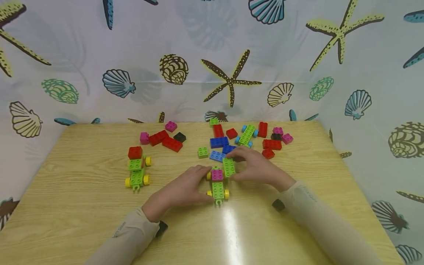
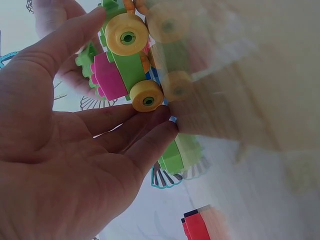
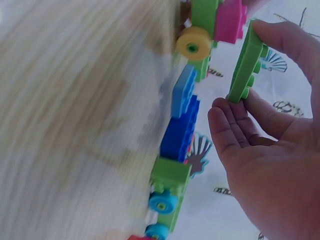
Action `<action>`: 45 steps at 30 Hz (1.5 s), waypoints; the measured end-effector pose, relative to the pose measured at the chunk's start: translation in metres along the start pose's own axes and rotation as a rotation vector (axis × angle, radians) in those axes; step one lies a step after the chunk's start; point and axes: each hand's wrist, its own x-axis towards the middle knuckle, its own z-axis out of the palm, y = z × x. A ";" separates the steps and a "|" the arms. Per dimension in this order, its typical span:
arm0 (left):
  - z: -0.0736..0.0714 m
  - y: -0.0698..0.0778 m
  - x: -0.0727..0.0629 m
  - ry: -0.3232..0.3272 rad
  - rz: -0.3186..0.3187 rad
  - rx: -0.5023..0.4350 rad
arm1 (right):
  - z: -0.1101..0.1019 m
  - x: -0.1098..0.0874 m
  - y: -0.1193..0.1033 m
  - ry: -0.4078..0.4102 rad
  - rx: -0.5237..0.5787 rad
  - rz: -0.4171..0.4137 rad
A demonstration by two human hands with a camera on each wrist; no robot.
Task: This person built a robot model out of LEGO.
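Note:
My left hand (image 1: 183, 187) steadies a green toy car (image 1: 218, 190) with yellow wheels on the table, its thumb near the front end and its fingers by the far wheel. A pink brick (image 1: 217, 175) sits on the car's far half. Between thumb and fingertips, my right hand (image 1: 256, 167) pinches a flat green brick (image 3: 244, 67) just right of the pink one. In the right wrist view this brick is raised off the table, studs turned toward the palm. Blue bricks (image 1: 219, 142) lie just beyond both hands.
Another green car (image 1: 137, 178) with yellow wheels and a red brick on top stands left. A green car base (image 1: 247, 134) with blue wheels is at the back right. Several red bricks (image 1: 172, 144), plus pink and black ones, lie along the table's back, near the patterned cloth.

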 end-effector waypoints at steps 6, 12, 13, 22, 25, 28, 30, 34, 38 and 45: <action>0.000 0.000 0.000 0.003 0.008 -0.001 | 0.007 0.000 -0.012 -0.013 0.036 -0.043; -0.001 0.000 0.000 0.007 0.022 0.005 | 0.013 0.001 -0.017 -0.026 0.068 -0.043; -0.001 0.000 0.000 0.007 0.024 0.004 | 0.014 0.001 -0.018 -0.029 0.078 -0.044; -0.001 -0.001 0.000 0.000 0.016 -0.020 | 0.022 0.002 -0.022 -0.029 0.115 -0.050; -0.001 -0.001 0.000 -0.001 0.016 -0.021 | 0.023 0.001 -0.024 -0.030 0.111 -0.053; -0.002 0.000 -0.001 -0.002 0.011 -0.016 | 0.023 0.002 -0.026 -0.032 0.107 -0.058; -0.002 0.001 -0.002 -0.002 0.009 -0.011 | 0.024 0.002 -0.027 -0.033 0.099 -0.061; -0.003 0.001 -0.001 -0.004 0.003 -0.009 | 0.025 0.003 -0.027 -0.033 0.091 -0.061; -0.003 0.001 -0.001 -0.006 0.003 -0.014 | 0.026 0.004 -0.026 -0.031 0.085 -0.069; -0.002 -0.001 0.000 -0.005 0.013 -0.015 | 0.025 0.004 -0.025 -0.027 0.077 -0.040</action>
